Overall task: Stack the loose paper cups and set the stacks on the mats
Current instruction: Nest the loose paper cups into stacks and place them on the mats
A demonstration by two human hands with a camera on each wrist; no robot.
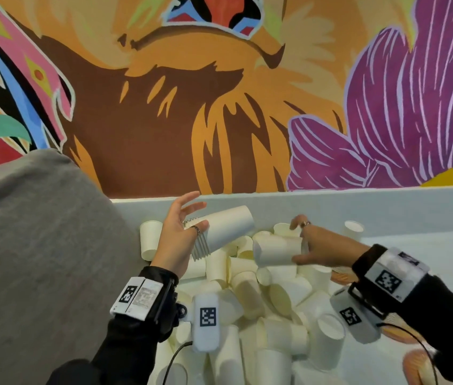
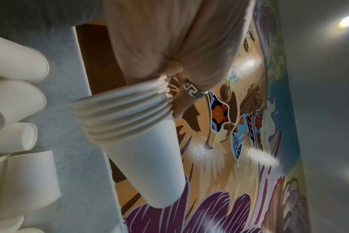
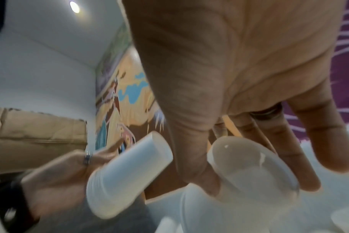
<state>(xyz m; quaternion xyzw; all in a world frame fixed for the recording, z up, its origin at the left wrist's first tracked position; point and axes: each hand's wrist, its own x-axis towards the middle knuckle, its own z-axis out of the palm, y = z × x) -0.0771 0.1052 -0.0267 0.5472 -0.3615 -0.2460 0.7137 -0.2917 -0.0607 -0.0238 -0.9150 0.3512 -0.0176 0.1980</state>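
Note:
My left hand [image 1: 200, 215] holds a stack of white paper cups [image 1: 221, 232] tilted, bottom up and to the right. Its ringed thumb [image 2: 181, 102] lies across the stacked rims [image 2: 121, 113], and the fingers spread above. To the right, my right hand [image 1: 297, 241] pinches a single paper cup [image 1: 275, 250] lying sideways, thumb below and fingers above. In the right wrist view that cup [image 3: 249, 165] shows its open mouth, with the stack [image 3: 125, 176] a short gap to its left. A pile of loose cups [image 1: 261, 315] lies under both hands.
A grey cloth mass [image 1: 25, 245] fills the left side. A pale low wall [image 1: 358, 207] runs behind the pile, below a painted mural. Orange patterned mats [image 1: 414, 365] show partly under my right arm. A cardboard box [image 3: 38, 134] stands further off.

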